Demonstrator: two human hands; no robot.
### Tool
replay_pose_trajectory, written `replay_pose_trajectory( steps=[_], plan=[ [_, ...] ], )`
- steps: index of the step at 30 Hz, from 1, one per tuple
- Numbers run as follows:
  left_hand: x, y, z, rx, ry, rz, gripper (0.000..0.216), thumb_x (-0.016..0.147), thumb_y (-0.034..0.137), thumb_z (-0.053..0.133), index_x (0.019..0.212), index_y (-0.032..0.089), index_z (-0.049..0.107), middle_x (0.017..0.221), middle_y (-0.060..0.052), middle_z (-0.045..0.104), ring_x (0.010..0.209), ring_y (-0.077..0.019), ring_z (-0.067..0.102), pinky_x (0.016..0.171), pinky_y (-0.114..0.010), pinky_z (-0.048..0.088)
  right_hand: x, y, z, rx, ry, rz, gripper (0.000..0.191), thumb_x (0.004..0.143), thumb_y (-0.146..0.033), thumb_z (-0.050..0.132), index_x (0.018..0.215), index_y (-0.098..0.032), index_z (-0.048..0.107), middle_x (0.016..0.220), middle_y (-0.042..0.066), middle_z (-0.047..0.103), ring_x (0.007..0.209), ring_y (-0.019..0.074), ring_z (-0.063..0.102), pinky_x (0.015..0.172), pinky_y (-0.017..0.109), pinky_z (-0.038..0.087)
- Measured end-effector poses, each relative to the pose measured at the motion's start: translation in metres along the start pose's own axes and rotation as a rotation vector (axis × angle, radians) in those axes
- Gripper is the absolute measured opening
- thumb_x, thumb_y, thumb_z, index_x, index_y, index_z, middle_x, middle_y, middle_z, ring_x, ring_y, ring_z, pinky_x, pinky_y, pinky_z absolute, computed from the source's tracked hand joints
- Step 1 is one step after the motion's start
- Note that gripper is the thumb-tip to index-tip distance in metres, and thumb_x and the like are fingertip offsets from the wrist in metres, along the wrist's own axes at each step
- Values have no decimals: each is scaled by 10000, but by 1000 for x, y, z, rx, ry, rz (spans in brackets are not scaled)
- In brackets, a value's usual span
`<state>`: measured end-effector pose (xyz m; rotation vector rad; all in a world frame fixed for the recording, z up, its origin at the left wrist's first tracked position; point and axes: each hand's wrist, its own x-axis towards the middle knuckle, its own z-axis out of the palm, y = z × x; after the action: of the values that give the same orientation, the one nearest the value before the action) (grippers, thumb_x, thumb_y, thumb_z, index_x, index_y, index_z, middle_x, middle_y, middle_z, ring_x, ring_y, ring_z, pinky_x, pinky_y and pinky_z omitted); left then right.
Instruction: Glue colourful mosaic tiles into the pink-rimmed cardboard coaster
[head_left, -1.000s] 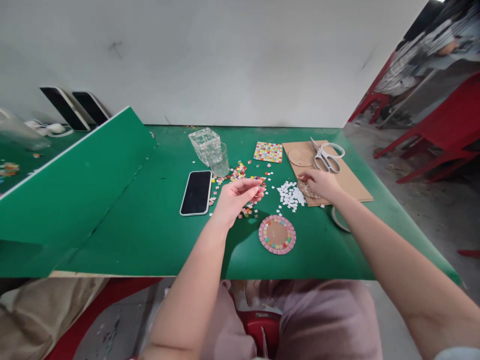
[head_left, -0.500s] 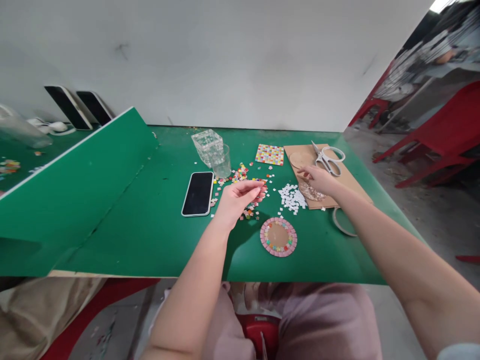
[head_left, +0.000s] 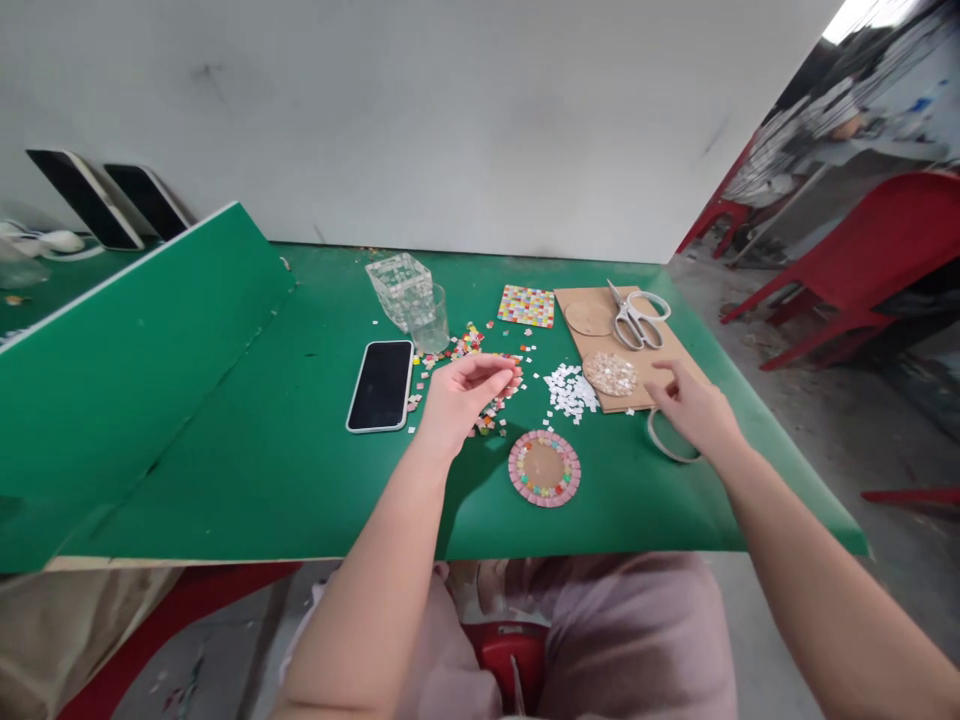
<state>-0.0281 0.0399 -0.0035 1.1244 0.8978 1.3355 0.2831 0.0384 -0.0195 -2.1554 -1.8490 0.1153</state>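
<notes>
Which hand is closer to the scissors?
Right. The right hand is just this side of the scissors; the left hand is well off to their left, over coloured tiles.

One camera sat on the person's head and looked forward and down across the desk (head_left: 300,470), from above its near edge toward the wall (head_left: 487,120) behind the far edge. It was near enough that the left hand (head_left: 461,395) and right hand (head_left: 694,410) reached in from the bottom. The red chairs (head_left: 847,270) showed past the right edge.
</notes>
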Motion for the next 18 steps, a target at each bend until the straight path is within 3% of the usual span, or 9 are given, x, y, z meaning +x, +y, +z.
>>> replay_pose_trajectory(
  steps=[3,7,11,15,18],
  plan=[
    [-2,1,4,-4,-14,11,163,684,264,723,808,162,691,748,-34,710,675,-143,664,584,-244,533,-30,11,8,-27,-66,16,481,779,-483,492,1178,-216,513,698,17,622,605,209,584,543,300,409],
    [-6,5,10,-4,-3,11,217,655,274,749,833,163,696,721,-22,709,628,-126,660,584,-237,537,-50,22,19,143,-35,13,436,764,-337,487,1167,-179,542,743,26,620,629,176,574,618,306,445],
    [-10,9,16,0,10,31,207,620,262,777,786,162,704,680,-14,711,627,-130,672,610,-239,559,-72,25,16,334,46,112,431,789,-369,491,1168,-185,579,775,30,626,657,169,590,697,336,472],
    [-19,15,20,-12,-57,73,159,624,216,775,769,180,720,676,-9,719,652,-142,690,619,-237,581,-90,7,-4,556,130,135,373,803,-415,537,1106,-221,636,881,49,651,751,174,635,743,330,494],
    [-28,22,23,-1,-125,136,128,647,178,758,769,202,732,708,-4,727,666,-137,695,622,-223,588,-90,-22,-27,658,175,87,300,797,-385,576,1050,-249,662,821,28,668,742,166,641,715,305,509]
  ],
)
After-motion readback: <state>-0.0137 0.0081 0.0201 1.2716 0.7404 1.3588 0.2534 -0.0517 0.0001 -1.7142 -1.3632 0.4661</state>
